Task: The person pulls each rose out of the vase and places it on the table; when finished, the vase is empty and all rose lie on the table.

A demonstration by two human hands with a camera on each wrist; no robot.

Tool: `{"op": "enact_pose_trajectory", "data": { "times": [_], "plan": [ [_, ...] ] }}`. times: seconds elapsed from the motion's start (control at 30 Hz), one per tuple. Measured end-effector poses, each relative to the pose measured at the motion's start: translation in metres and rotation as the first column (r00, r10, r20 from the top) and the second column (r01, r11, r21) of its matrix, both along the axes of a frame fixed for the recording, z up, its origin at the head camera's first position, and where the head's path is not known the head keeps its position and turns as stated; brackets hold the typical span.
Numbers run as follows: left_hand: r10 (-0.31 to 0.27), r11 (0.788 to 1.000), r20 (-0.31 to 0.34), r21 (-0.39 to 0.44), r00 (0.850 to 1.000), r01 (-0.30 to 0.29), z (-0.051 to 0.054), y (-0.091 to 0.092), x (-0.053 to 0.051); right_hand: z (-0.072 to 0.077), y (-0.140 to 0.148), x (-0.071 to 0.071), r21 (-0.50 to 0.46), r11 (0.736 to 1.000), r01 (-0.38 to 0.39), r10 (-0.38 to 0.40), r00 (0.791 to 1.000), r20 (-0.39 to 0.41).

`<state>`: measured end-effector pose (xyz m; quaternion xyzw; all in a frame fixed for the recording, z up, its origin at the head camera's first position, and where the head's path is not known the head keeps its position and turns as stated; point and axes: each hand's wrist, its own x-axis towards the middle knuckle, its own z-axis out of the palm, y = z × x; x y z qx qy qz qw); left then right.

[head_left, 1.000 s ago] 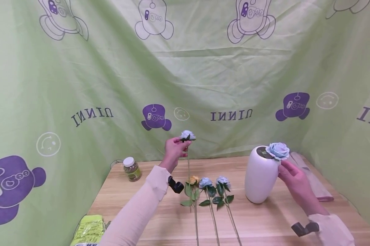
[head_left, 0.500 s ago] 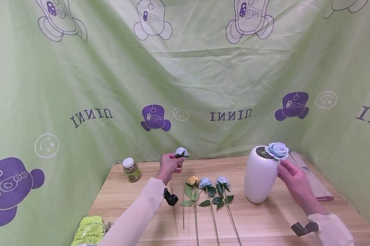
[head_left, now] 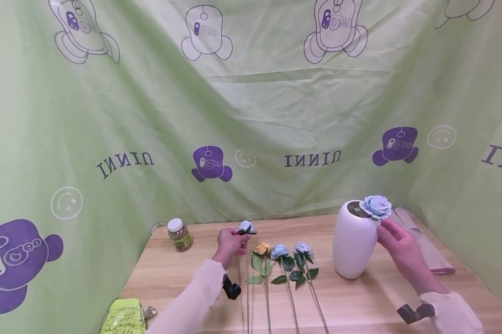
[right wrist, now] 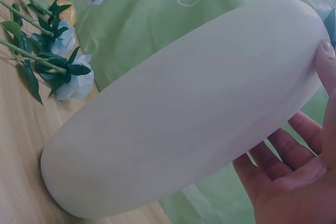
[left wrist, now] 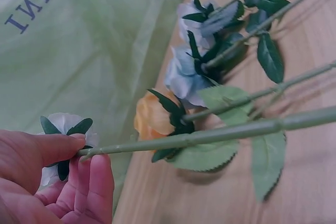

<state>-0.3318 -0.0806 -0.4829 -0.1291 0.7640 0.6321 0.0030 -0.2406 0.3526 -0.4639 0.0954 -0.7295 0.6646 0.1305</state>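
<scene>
My left hand [head_left: 230,243] pinches the stem of a pale blue rose [head_left: 246,227] right under its bloom, thumb against fingers in the left wrist view. The bloom is above the table's left-middle part, with the long stem running toward me. To its right lie an orange rose [head_left: 262,249] and two pale blue roses, one in the middle [head_left: 279,251] and one at the right [head_left: 303,249]. My right hand [head_left: 403,246] holds the upper right side of a white vase [head_left: 353,246], thumb on its wall; the fingertips are partly hidden behind it. A blue rose [head_left: 376,207] leans out of the vase's mouth.
A white-lidded jar [head_left: 180,235] stands at the table's back left. A yellow-green packet [head_left: 123,317] lies at the front left, beside a small metallic object [head_left: 150,313]. Folded greyish cloth [head_left: 426,246] lies behind the vase. Green printed fabric [head_left: 251,106] hangs round the table.
My left hand has come down and slightly left with the rose, whose bloom is now lower, close to the table. My right hand and the vase have stayed in place.
</scene>
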Motion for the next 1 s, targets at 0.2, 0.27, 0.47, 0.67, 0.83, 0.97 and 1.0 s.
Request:
{"op": "enact_pose_trajectory", "data": {
  "times": [0.2, 0.27, 0.47, 0.67, 0.83, 0.97, 1.0],
  "plan": [
    [-0.001, 1.000, 0.016, 0.000, 1.000, 0.001, -0.006, 0.001, 0.003, -0.001, 0.000, -0.001, 0.001, 1.000, 0.009, -0.009, 1.000, 0.016],
    [-0.003, 1.000, 0.024, -0.009, 1.000, 0.003, -0.008, 0.001, 0.005, -0.001, 0.001, -0.001, 0.010, 1.000, 0.013, -0.014, 1.000, 0.018],
    [-0.002, 1.000, 0.043, -0.026, 0.999, 0.004, -0.015, 0.000, 0.006, -0.002, -0.001, 0.001, -0.020, 1.000, 0.001, -0.001, 1.000, 0.009],
    [-0.005, 0.999, 0.045, -0.034, 0.999, 0.007, -0.019, -0.003, 0.009, -0.003, -0.002, 0.002, -0.065, 0.998, -0.026, 0.024, 0.999, -0.030],
    [-0.004, 0.999, 0.058, -0.040, 0.998, 0.007, -0.022, -0.004, 0.012, -0.002, -0.001, 0.002, -0.028, 1.000, -0.009, 0.009, 1.000, -0.021],
    [-0.016, 0.999, 0.064, -0.041, 0.998, 0.018, -0.025, -0.006, 0.014, -0.001, -0.001, 0.001, -0.010, 1.000, -0.004, 0.004, 1.000, -0.002],
    [-0.021, 0.999, 0.059, -0.041, 0.998, 0.023, -0.025, -0.006, 0.015, 0.000, -0.001, 0.001, -0.005, 1.000, -0.003, 0.003, 1.000, 0.000]
  ]
}}
